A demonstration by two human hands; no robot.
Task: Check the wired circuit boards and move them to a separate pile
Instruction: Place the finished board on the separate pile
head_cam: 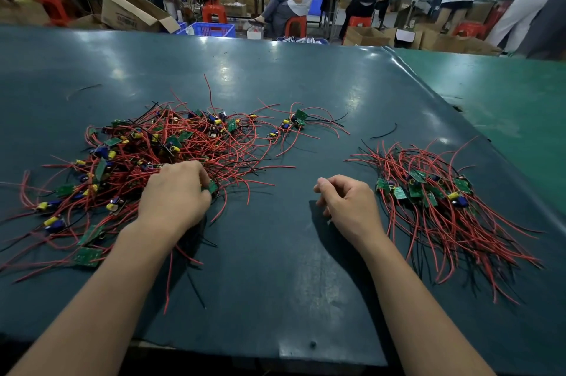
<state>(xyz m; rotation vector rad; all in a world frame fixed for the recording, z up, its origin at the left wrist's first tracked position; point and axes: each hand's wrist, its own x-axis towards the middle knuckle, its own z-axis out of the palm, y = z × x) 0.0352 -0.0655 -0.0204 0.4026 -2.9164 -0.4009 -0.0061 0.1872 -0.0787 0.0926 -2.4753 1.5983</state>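
A large tangled pile of small green circuit boards with red and black wires (147,155) lies on the left of the table. My left hand (176,193) sits at its near right edge, fingers curled round one green board (212,187). A smaller, tidier pile of wired boards (428,191) lies on the right, its wires trailing toward me. My right hand (346,202) hovers just left of that pile with fingers loosely curled and nothing in it.
The dark green table mat (275,253) ends at a near edge (275,357); a lighter green surface (505,93) adjoins on the right. A few boards (294,123) lie apart behind the big pile. People sit at benches beyond, among boxes and red stools.
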